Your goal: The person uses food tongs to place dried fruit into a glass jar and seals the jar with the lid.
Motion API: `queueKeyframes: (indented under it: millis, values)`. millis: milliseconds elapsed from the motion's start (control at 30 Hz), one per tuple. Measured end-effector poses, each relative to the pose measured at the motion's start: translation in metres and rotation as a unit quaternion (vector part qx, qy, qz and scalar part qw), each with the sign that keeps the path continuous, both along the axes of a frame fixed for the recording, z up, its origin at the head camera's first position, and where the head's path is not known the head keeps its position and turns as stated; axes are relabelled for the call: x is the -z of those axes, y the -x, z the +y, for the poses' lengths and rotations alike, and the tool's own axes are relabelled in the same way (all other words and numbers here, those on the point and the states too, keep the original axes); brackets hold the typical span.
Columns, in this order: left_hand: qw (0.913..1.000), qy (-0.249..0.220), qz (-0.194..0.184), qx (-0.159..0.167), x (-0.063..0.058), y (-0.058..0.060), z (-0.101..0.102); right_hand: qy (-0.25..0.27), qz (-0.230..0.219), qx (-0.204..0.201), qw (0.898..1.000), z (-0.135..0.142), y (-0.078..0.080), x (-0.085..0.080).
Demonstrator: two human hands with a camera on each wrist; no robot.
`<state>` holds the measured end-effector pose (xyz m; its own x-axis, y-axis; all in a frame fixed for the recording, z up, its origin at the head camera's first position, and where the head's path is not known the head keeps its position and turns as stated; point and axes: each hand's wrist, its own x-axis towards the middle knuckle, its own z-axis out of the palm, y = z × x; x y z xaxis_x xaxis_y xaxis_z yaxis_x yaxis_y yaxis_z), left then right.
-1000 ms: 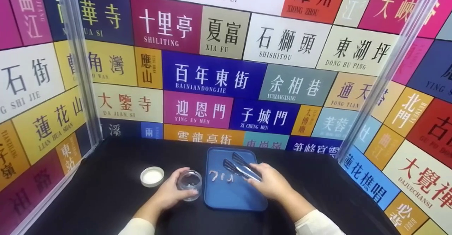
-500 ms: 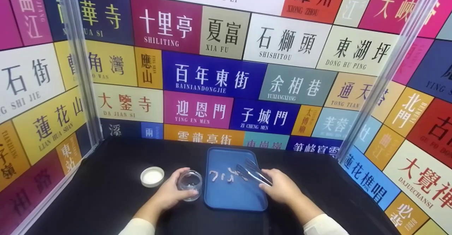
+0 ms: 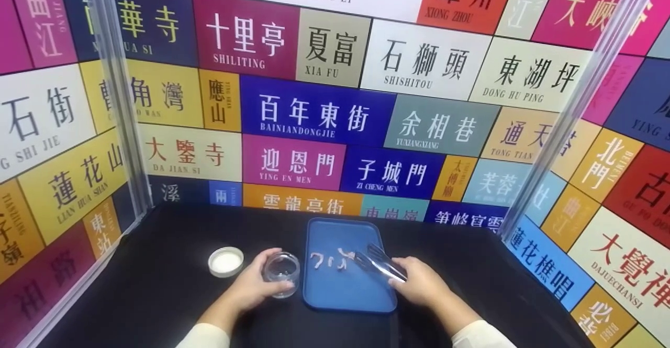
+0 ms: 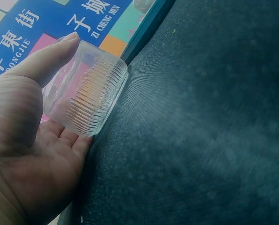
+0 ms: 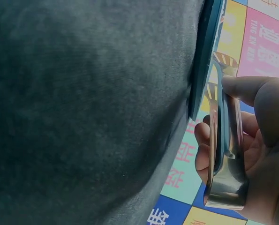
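Observation:
My left hand (image 3: 256, 281) grips a small clear glass jar (image 3: 282, 274) by its sides, mouth up, left of the blue tray (image 3: 348, 295). The left wrist view shows the thumb on one side of the ribbed jar (image 4: 94, 89) and the fingers on the other. Metal tongs (image 3: 384, 265) are held in my right hand (image 3: 419, 280), their tips low over the tray's right half. In the right wrist view, thumb and fingers pinch the tongs (image 5: 226, 154). Several small pale pink curled pieces (image 3: 340, 263) lie on the tray; one is by the tong tips. Whether the tongs hold a piece I cannot tell.
A round white lid (image 3: 225, 261) lies left of the jar on the black-covered table (image 3: 172, 285). Panels printed with coloured signs (image 3: 314, 110) stand behind and at both sides, with clear plastic corner posts (image 3: 123, 102).
My right hand and the tongs have moved right and slightly nearer, uncovering a piece on the tray. The tong arms now look closer together. Left hand and jar have stayed put.

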<state>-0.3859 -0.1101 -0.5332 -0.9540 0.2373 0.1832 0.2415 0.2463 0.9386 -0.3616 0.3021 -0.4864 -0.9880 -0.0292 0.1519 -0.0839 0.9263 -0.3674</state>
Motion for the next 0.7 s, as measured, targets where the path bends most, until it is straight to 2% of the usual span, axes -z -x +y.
queueKeyframes:
  millis: [700]
  values:
    - [0.9999,-0.002,0.011,0.010,-0.0007,-0.0001,0.0004,0.006,0.010,-0.004,1.000,0.0011,-0.0007,-0.0007]
